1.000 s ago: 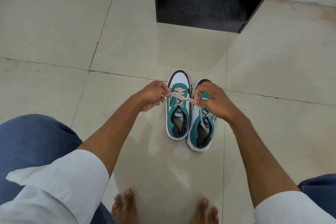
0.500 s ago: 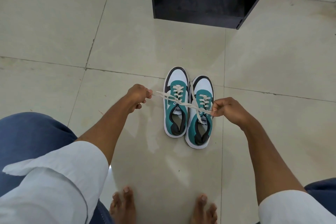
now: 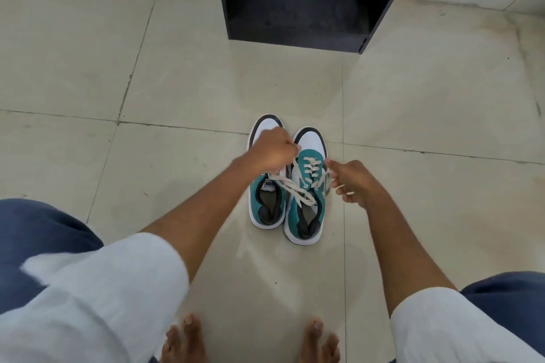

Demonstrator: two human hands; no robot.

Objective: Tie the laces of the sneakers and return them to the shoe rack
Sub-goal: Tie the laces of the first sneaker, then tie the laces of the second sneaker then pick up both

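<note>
Each fisted hand, left hand (image 3: 272,150) and right hand (image 3: 354,183), pinches flat cream laces (image 3: 290,186) above teal suede sneakers (image 3: 305,186) on glossy tiles (image 3: 191,82).

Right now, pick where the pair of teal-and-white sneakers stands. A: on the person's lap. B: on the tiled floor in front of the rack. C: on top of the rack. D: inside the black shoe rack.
B: the teal-and-white sneakers stand side by side on the tiled floor, well short of the black shoe rack, while the left hand and right hand work the laces.
</note>
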